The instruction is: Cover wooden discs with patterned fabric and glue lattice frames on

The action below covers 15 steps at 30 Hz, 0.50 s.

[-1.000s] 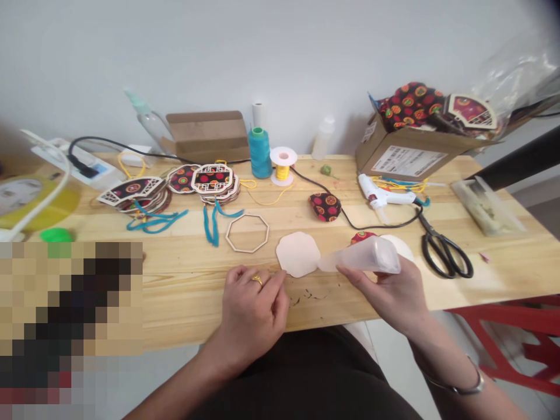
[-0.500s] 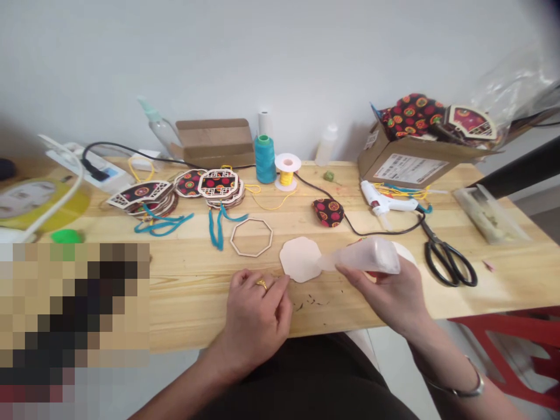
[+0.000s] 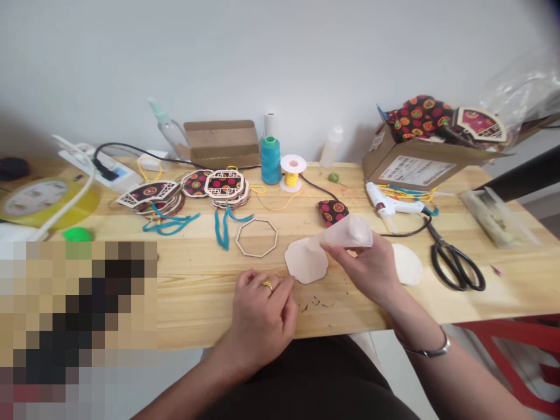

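Note:
My right hand is wrapped around a translucent squeeze bottle, tipped sideways with its nozzle end over a white scalloped cutout. The cutout lies flat on the table. Whether anything flows from the nozzle, I cannot tell. My left hand, with a gold ring, rests on the table with its fingers curled and the index fingertip on the cutout's near left edge. Beyond it lies a thin octagonal wooden frame. Another white round piece lies right of my right hand, and a patterned fabric piece behind the bottle.
Black-handled scissors and a white glue gun with a trailing cord lie right. Thread spools, decorated ornaments and a cardboard box stand or lie at the back. A plastic tray is far right.
My right hand has moved the bottle left and slightly up, bringing its nozzle from the cutout's right edge to over its upper part. My left hand keeps its place at the cutout.

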{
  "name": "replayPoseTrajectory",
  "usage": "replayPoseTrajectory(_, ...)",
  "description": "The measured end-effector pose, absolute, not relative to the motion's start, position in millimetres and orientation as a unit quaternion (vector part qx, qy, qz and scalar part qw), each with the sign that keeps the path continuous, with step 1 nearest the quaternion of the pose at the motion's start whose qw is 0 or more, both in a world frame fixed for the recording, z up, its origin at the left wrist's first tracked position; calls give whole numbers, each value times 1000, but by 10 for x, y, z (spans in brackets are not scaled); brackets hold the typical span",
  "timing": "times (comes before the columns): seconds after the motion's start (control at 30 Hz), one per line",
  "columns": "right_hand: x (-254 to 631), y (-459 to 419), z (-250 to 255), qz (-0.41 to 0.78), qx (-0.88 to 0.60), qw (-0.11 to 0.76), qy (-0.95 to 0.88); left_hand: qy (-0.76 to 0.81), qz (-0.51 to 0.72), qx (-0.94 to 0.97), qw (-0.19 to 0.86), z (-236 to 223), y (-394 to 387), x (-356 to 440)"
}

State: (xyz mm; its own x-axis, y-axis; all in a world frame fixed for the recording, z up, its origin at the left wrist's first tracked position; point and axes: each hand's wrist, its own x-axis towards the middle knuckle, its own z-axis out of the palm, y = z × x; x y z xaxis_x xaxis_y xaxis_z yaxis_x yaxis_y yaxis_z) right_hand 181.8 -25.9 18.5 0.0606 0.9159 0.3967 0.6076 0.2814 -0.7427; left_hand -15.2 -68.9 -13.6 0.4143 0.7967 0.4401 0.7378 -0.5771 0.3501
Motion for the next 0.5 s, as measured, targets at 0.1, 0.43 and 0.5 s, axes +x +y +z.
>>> replayPoseTrajectory(0.1, 1862, -319, 209, 155, -582, 435, -669, 457, 291, 839, 53, -140, -690, -151)
replayPoseTrajectory(0.43, 1753, -416, 134, 153, -564, 438, -683, 456, 289, 840, 55, -134, -692, -150)
replayPoseTrajectory(0.5, 1770, -405, 136, 144, -579, 438, -673, 454, 289, 841, 55, -133, -692, -149)
